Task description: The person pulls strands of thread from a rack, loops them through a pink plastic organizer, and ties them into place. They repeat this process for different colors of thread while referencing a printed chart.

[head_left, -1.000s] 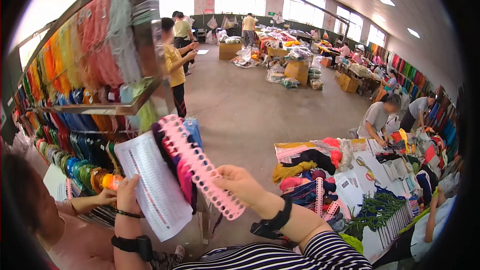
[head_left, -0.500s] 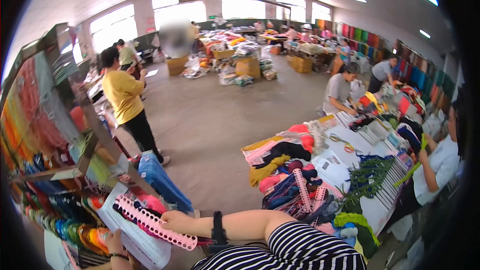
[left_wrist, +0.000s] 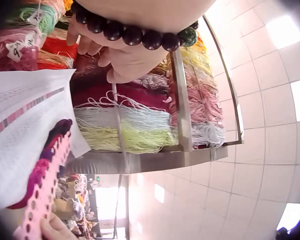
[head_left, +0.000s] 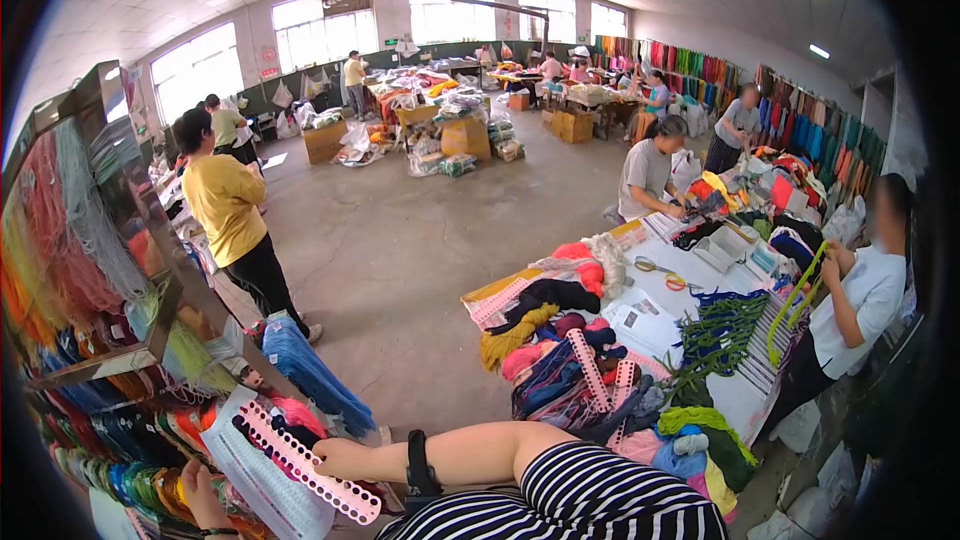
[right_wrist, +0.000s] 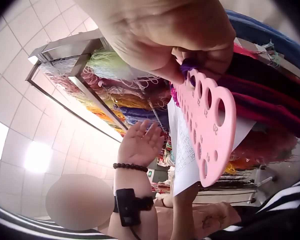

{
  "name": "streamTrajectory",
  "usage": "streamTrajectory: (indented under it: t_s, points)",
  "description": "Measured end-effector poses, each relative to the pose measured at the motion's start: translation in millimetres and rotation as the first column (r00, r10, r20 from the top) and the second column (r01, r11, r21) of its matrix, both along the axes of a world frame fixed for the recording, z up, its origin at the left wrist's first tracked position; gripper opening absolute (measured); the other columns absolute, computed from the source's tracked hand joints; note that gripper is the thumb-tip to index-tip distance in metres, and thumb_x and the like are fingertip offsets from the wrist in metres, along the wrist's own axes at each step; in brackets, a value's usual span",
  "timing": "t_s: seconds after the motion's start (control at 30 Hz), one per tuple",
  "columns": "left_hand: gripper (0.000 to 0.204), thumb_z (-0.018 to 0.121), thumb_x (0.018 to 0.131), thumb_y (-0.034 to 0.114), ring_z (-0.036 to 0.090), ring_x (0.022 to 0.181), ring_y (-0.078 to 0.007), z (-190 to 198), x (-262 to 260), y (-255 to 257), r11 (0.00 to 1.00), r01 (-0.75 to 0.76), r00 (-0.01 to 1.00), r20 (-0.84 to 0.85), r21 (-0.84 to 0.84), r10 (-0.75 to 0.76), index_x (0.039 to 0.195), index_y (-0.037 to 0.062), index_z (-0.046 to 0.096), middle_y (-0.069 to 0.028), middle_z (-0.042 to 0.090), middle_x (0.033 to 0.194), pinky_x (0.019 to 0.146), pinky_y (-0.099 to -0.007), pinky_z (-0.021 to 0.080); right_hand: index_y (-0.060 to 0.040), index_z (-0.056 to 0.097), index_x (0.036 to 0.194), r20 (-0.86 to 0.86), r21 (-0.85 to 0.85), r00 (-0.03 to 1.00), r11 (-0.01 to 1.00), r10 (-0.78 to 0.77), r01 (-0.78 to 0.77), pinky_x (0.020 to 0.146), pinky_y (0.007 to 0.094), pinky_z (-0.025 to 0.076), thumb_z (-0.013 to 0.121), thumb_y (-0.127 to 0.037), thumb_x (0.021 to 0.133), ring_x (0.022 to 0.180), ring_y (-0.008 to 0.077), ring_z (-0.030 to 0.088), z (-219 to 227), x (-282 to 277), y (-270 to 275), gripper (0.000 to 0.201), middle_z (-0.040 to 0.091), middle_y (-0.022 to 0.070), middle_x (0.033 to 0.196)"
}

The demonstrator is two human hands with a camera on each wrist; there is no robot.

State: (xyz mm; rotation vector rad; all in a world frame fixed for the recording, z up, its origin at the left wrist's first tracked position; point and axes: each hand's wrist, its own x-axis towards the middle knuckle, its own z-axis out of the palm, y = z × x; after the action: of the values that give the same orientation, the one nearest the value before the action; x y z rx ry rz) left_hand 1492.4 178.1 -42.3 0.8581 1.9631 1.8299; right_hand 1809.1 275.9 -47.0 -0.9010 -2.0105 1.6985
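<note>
My right hand (right_wrist: 190, 45) grips a long pink perforated thread card (right_wrist: 215, 135), with holes along both edges and small printed numbers. Dark, purple and magenta yarn (left_wrist: 40, 170) is attached along the card. A printed paper sheet (head_left: 265, 475) lies behind it, overlapped by card and yarn in the head view. My left hand (right_wrist: 142, 142), with a bead bracelet at its wrist, is raised beside the sheet, palm showing and fingers relaxed, holding nothing. In the left wrist view it hangs in front of yarn hanks (left_wrist: 125, 127) on a metal rack (left_wrist: 150, 161).
A table at right carries piled yarn (head_left: 575, 380), scissors (head_left: 665, 275) and papers. Blue yarn (head_left: 315, 370) hangs at the rack's end. A person in yellow (head_left: 225, 200) stands beyond it; another in pale blue (head_left: 865, 300) handles green yarn at the right.
The head view has swung right and the card and sheet now appear lower left. My left hand, earlier holding the sheet, has let go and moved off it. My right hand keeps its hold.
</note>
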Motion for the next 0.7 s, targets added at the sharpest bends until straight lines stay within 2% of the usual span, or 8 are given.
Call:
streamTrajectory:
  t_s: [0.07, 0.1, 0.2, 0.23, 0.33, 0.53, 0.7]
  points:
    - [0.025, 0.057, 0.086, 0.017, 0.058, 0.075, -0.0117, 47, 33, -8, 0.995, -0.096, 0.991, 0.097, 0.002, 0.096, 0.108, 0.0071, 0.06, 0.0019, 0.061, 0.088, 0.06, -0.0255, 0.044, -0.0008, 0.058, 0.089, -0.004, -0.015, 0.999, 0.999, -0.032, 0.032, 0.059, 0.0366, 0.043, 0.058, -0.018, 0.083, 0.066, 0.0193, 0.057, -5, -2, -1, 0.018, 0.06, 0.0109, 0.075]
    - [0.026, 0.056, 0.09, 0.023, 0.057, 0.079, -0.0062, 49, 20, -10, 1.0, 0.007, 0.982, 0.188, -0.004, -0.006, 0.114, 0.013, 0.059, 0.0068, 0.062, 0.094, 0.061, -0.0219, 0.043, -0.0004, 0.059, 0.087, -0.009, -0.012, 0.998, 0.998, -0.056, 0.055, 0.058, 0.0359, 0.043, 0.058, -0.017, 0.083, 0.066, 0.0187, 0.057, -2, -1, -3, 0.017, 0.06, 0.0104, 0.073]
    - [0.025, 0.054, 0.093, 0.026, 0.057, 0.08, -0.0035, 83, 28, -14, 0.991, 0.111, 0.928, 0.347, 0.079, -0.132, 0.114, 0.0142, 0.059, 0.006, 0.064, 0.099, 0.063, -0.0203, 0.044, 0.0001, 0.06, 0.089, 0.009, -0.033, 0.999, 0.999, -0.039, 0.039, 0.058, 0.0354, 0.043, 0.059, -0.017, 0.083, 0.066, 0.0181, 0.057, -1, -1, -4, 0.018, 0.061, 0.0103, 0.074]
    - [0.024, 0.053, 0.094, 0.026, 0.059, 0.079, -0.0029, 93, 37, -14, 0.99, 0.097, 0.927, 0.353, 0.1, -0.126, 0.114, 0.0144, 0.06, 0.0049, 0.065, 0.103, 0.062, -0.0183, 0.045, 0.0001, 0.06, 0.089, 0.007, -0.032, 0.999, 0.998, -0.047, 0.047, 0.058, 0.0352, 0.043, 0.059, -0.017, 0.083, 0.066, 0.0179, 0.057, -1, -1, -4, 0.018, 0.061, 0.0102, 0.074]
    - [0.023, 0.054, 0.094, 0.025, 0.062, 0.079, -0.0037, 102, 34, -13, 0.953, 0.232, 0.891, 0.35, 0.196, -0.289, 0.112, 0.0131, 0.06, 0.0031, 0.066, 0.104, 0.06, -0.0177, 0.048, -0.0001, 0.061, 0.089, 0.003, -0.033, 0.998, 0.997, -0.063, 0.063, 0.058, 0.0348, 0.043, 0.059, -0.017, 0.083, 0.065, 0.0174, 0.057, 1, -3, -6, 0.018, 0.061, 0.01, 0.074]
    - [0.023, 0.055, 0.094, 0.025, 0.065, 0.08, -0.0057, 119, 46, -12, 0.936, 0.282, 0.876, 0.342, 0.209, -0.34, 0.111, 0.0115, 0.06, 0.0021, 0.066, 0.103, 0.058, -0.0179, 0.051, -0.0005, 0.061, 0.09, 0.044, -0.034, 0.996, 0.997, -0.072, 0.074, 0.057, 0.0341, 0.043, 0.06, -0.017, 0.083, 0.065, 0.0169, 0.057, 4, -3, -8, 0.018, 0.061, 0.0094, 0.073]
    - [0.023, 0.054, 0.094, 0.02, 0.062, 0.085, -0.0063, 132, 37, -3, 0.884, 0.377, 0.809, 0.366, 0.277, -0.46, 0.114, 0.0106, 0.059, 0.0017, 0.065, 0.104, 0.063, -0.0182, 0.048, -0.0012, 0.062, 0.091, 0.006, -0.051, 0.997, 0.995, -0.08, 0.081, 0.057, 0.0324, 0.044, 0.06, -0.016, 0.083, 0.065, 0.0146, 0.057, -1, -2, -8, 0.017, 0.061, 0.0071, 0.073]
